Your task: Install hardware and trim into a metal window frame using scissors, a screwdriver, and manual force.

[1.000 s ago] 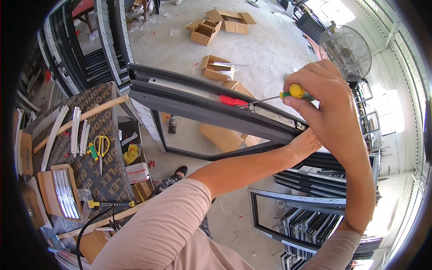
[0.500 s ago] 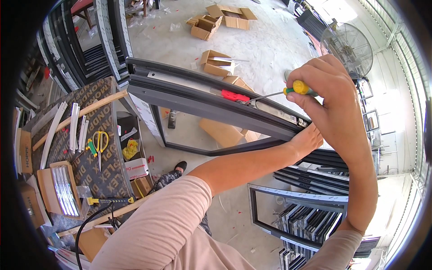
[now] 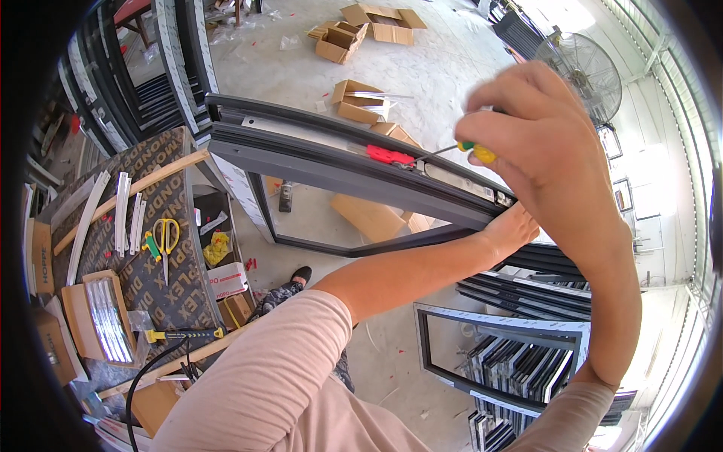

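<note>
My right hand [image 3: 546,139], slightly blurred, is closed around the yellow-and-green handle of a screwdriver [image 3: 482,154]. Its thin shaft slants down to the left, the tip meeting a metal part beside a red plastic piece [image 3: 389,155]. Both the red piece and that part sit in the channel along the upper edge of a dark grey window frame [image 3: 331,172], which stands on edge in front of me. Farther right along this edge, my left hand [image 3: 510,230] grips the frame, its fingertips partly out of sight.
At left, a worktable [image 3: 181,203] carries scissors [image 3: 166,241], white strips, a yellow-and-black tool [image 3: 184,334] and a box of metal pieces [image 3: 102,313]. Cardboard boxes [image 3: 361,102] lie on the floor beyond. Stacked frames [image 3: 520,361] stand lower right; a large fan [image 3: 580,75] is behind.
My right hand and the screwdriver handle have shifted left, with the hand turned and its fingers differently placed. The tip stays beside the red piece. My left hand keeps its place on the frame.
</note>
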A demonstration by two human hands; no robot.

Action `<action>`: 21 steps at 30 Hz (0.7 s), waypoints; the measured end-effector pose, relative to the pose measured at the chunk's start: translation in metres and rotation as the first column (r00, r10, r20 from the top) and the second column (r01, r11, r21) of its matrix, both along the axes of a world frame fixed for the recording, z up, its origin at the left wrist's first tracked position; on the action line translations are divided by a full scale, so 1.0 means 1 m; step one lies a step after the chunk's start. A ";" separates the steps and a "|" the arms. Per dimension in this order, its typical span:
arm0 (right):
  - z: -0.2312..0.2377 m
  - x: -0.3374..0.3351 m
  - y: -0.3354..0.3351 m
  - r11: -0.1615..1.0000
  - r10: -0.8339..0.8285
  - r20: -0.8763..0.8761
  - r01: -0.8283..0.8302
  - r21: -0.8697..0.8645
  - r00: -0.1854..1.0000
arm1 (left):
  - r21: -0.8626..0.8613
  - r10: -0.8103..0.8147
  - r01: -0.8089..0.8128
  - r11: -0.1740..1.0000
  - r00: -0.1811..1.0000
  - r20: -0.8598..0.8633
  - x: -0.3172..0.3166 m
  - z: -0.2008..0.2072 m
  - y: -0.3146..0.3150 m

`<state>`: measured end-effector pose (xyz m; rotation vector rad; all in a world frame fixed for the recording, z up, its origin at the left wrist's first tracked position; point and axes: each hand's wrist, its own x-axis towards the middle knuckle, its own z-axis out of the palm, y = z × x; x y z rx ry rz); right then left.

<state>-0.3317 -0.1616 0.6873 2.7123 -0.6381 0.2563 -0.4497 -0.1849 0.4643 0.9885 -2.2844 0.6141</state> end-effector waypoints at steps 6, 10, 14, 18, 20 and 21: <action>0.009 0.027 0.006 0.946 -0.165 -0.234 0.087 -0.311 0.958 | 0.064 -0.104 0.090 0.994 0.963 0.250 0.046 0.051 0.014; -0.003 0.006 -0.032 0.983 -0.057 -0.053 0.047 -0.178 0.997 | 0.013 -0.073 0.073 0.997 0.996 0.046 0.003 0.008 -0.002; 0.019 0.002 -0.027 0.991 -0.132 -0.158 0.131 -0.015 0.979 | 0.053 -0.091 0.083 0.995 0.982 0.164 0.020 0.029 0.009; 0.027 -0.009 -0.018 0.955 -0.107 -0.180 0.151 0.253 0.978 | 0.006 -0.044 0.043 0.999 0.994 0.105 0.034 0.025 0.009; 0.027 -0.009 -0.014 0.974 -0.069 -0.189 0.107 0.202 0.980 | 0.036 -0.056 0.051 0.998 0.988 0.143 0.032 0.026 0.008; 0.026 -0.005 -0.012 0.992 -0.040 -0.225 0.066 0.110 0.974 | 0.067 -0.074 0.063 0.996 0.981 0.180 0.029 0.027 0.008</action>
